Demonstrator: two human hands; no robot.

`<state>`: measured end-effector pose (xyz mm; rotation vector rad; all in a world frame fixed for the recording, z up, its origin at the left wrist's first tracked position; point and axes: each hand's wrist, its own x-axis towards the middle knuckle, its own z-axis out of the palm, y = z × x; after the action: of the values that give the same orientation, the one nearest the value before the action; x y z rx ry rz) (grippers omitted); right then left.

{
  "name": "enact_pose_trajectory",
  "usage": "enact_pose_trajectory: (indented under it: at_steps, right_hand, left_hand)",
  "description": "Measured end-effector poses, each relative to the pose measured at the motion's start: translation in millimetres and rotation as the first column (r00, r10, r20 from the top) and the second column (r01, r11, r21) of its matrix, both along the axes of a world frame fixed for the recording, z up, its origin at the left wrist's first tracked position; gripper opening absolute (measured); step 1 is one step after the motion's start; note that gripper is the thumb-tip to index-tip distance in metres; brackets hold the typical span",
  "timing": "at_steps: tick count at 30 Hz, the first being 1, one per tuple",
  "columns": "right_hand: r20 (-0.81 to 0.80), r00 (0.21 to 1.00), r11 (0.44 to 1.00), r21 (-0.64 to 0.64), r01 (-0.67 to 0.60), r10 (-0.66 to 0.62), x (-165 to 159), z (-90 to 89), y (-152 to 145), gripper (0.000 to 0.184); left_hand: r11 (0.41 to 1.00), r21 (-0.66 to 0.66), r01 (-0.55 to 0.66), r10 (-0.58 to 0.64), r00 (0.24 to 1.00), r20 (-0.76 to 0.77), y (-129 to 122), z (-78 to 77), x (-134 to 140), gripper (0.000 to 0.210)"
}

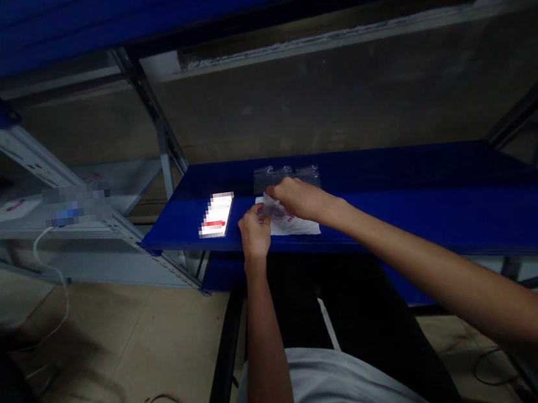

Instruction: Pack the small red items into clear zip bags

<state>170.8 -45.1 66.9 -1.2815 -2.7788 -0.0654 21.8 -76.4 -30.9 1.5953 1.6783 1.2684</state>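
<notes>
Both my hands meet over the blue shelf in front of me. My left hand pinches the left edge of a small clear plastic bag. Reaching in from the right, my right hand has its fingers closed on the top of the same bag. Beneath it lies a white sheet with reddish marks, partly covered by the bag and my hands. Just behind, more clear plastic bags lie flat. Whatever the held bag contains cannot be made out.
A lit phone rests on the shelf to the left of my hands. Metal posts frame the shelf. A grey side shelf holds a white paper and a white cable. My chair's armrest is below.
</notes>
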Motion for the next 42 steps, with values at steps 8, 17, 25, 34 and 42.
enact_pose_trajectory:
  at_steps: [8, 17, 25, 34, 42]
  right_hand:
    - [0.066, 0.998, 1.000, -0.011, -0.012, 0.013, 0.3, 1.6, 4.4, 0.032]
    - [-0.139, 0.990, 0.994, -0.109, -0.018, 0.003, 11.9, -4.7, 18.8, 0.032]
    - [-0.600, 0.790, 0.974, -0.226, -0.019, -0.124, 26.7, -38.1, 12.8, 0.036]
    - [-0.702, 0.665, 0.966, -0.205, 0.155, -0.256, 25.2, -93.9, 1.9, 0.017]
    - [-0.713, 0.657, 0.969, -0.186, 0.160, -0.246, 26.5, -95.1, 6.7, 0.012]
  left_hand:
    - [0.999, -0.018, -0.042, 0.041, 0.997, -0.065, 4.8, -6.6, 2.6, 0.032]
    - [0.999, -0.012, -0.036, 0.035, 0.999, -0.035, 4.7, -6.7, 2.2, 0.031]
    - [0.998, -0.008, -0.056, 0.057, 0.998, 0.013, 6.6, -11.5, 3.7, 0.034]
    - [0.998, -0.023, -0.051, 0.051, 0.999, -0.005, 4.2, -6.2, 4.4, 0.033]
    - [0.998, -0.030, -0.050, 0.048, 0.998, -0.040, 1.6, -2.7, 3.4, 0.036]
